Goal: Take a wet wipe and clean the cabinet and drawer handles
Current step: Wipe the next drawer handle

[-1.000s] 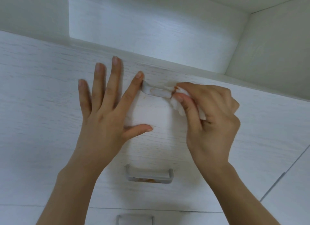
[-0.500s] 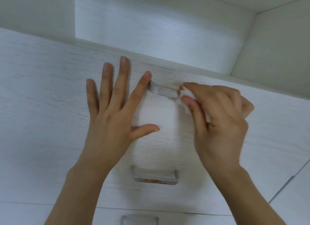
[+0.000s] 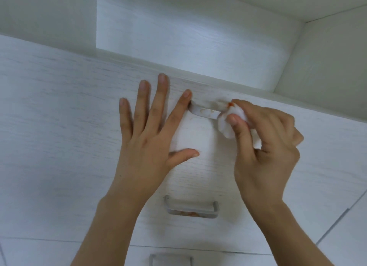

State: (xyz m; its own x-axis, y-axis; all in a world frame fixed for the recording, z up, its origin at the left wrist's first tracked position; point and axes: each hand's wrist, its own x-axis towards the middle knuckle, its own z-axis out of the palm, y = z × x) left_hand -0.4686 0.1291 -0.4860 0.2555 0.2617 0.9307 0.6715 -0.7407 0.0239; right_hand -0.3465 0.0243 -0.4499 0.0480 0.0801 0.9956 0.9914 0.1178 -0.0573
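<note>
White wet wipe point(image 3: 228, 124), pinched in the right hand point(image 3: 264, 146), rubs the top handle point(image 3: 204, 111) — left hand point(image 3: 147, 140) flat beside it; best wipe toward the orange smear, folding fresh cloth.

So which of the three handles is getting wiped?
The top handle. The right hand presses the wet wipe on its right end. The middle handle and the bottom handle are untouched.

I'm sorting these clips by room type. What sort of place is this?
Probably a home interior, at a built-in white wood-grain storage unit; which room is unclear. It shows stacked drawer fronts with metal bar handles and an open recessed shelf above. The right hand rubs a wet wipe on the top handle.
</note>
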